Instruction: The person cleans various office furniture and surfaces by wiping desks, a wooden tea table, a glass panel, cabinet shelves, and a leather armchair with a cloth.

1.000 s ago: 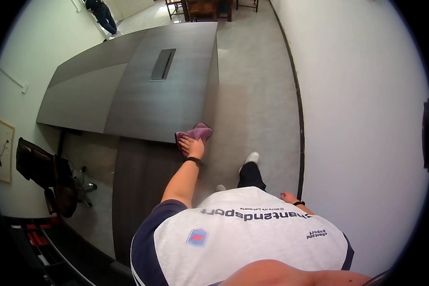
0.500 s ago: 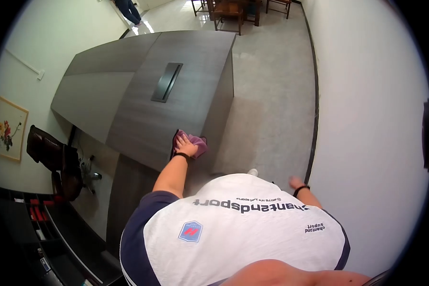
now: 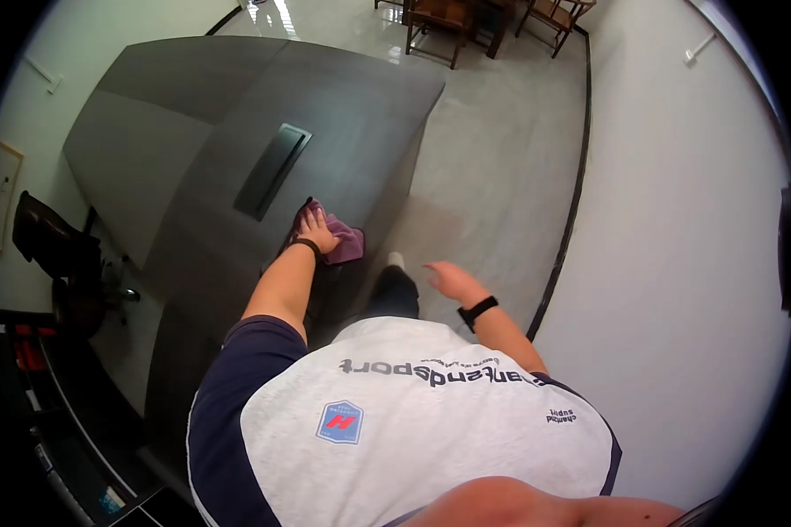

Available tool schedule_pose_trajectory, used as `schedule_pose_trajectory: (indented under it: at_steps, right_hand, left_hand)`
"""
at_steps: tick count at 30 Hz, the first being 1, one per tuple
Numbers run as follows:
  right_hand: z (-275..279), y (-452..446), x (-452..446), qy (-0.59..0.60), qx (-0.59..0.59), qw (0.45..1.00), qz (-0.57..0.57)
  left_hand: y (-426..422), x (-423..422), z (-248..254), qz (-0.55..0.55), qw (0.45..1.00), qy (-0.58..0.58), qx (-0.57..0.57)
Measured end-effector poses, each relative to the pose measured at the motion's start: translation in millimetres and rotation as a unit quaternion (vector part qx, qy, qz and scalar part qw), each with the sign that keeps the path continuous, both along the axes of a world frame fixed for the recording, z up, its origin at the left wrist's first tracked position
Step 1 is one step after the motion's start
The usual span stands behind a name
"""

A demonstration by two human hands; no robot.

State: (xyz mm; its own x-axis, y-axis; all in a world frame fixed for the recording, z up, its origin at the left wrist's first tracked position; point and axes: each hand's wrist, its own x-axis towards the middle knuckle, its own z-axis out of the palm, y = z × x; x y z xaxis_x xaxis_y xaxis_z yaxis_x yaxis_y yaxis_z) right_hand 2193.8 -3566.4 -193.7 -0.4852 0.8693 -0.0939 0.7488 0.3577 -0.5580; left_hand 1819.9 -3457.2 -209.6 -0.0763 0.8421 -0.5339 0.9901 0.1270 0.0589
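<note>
My left hand (image 3: 318,233) lies flat with spread fingers on a purple cloth (image 3: 350,246) with a dark edge, pressing it onto the dark grey tabletop (image 3: 343,114) near the table's right edge. The cloth bunches out to the right of the palm. Just beyond it, a long dark metal cover plate (image 3: 274,171) is set into the tabletop. Off to the right of the table, my right hand (image 3: 455,281) hangs in the air above the floor, a black band on its wrist. It holds nothing; its fingers are loosely bent, with one stretched out.
A brown leather office chair (image 3: 48,233) stands at the left. Black shelving (image 3: 70,422) with red items fills the lower left. Wooden chairs (image 3: 439,19) are at the far end. Grey floor (image 3: 492,167) runs between the table and the white wall (image 3: 668,220).
My left hand and the cloth have slid farther along the tabletop, closer to the cover plate. The right hand has swung forward and inward. My view has shifted, and a leg now shows stepping forward.
</note>
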Motion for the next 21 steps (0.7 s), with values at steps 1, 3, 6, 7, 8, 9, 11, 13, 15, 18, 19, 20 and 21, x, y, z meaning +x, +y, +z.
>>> schedule_pose_trajectory:
  at_steps: [1, 3, 6, 7, 8, 9, 11, 13, 15, 18, 19, 20, 21]
  right_hand:
    - [-4, -5, -17, -0.014, 0.0, 0.999, 0.039]
    - [6, -33, -43, -0.039, -0.048, 0.995, 0.08]
    - [-62, -61, -37, -0.037, -0.032, 0.995, 0.084]
    - [-75, -75, -34, -0.061, -0.032, 0.996, 0.059]
    - [-80, -93, -32, -0.083, -0.003, 0.996, 0.045]
    - [-89, -107, -31, -0.102, 0.024, 0.994, 0.031]
    - [-124, -87, -31, -0.105, 0.024, 0.994, 0.018]
    - [-130, -112, -24, -0.098, 0.022, 0.995, -0.008]
    - [-140, -156, -31, -0.143, -0.012, 0.989, -0.043]
    - [-149, -175, -35, -0.137, -0.085, 0.987, -0.013]
    - [-153, -166, -38, -0.11, -0.097, 0.989, 0.0]
    - [-156, -162, -38, -0.085, -0.107, 0.991, 0.013]
    - [-158, -166, -35, -0.101, -0.116, 0.988, 0.023]
  left_hand:
    - [1, 0, 3, -0.025, 1.0, 0.016, 0.002]
    - [-6, -10, -7, -0.004, 0.999, -0.036, 0.031]
    - [6, -10, -55, 0.019, 0.996, -0.046, 0.074]
    - [10, -10, -70, 0.015, 0.995, -0.032, 0.091]
    - [7, -11, -81, 0.024, 0.993, -0.035, 0.109]
    - [11, -11, -85, 0.02, 0.992, -0.033, 0.119]
    - [44, -19, -115, 0.027, 0.992, -0.024, 0.119]
    - [31, -17, -113, 0.041, 0.991, -0.028, 0.127]
    - [5, -18, -117, 0.058, 0.99, -0.032, 0.128]
    - [2, -14, -136, 0.08, 0.99, -0.021, 0.116]
    - [12, -12, -140, 0.089, 0.989, -0.017, 0.118]
    - [15, -11, -138, 0.091, 0.989, -0.023, 0.112]
    - [4, -9, -135, 0.096, 0.99, -0.031, 0.1]
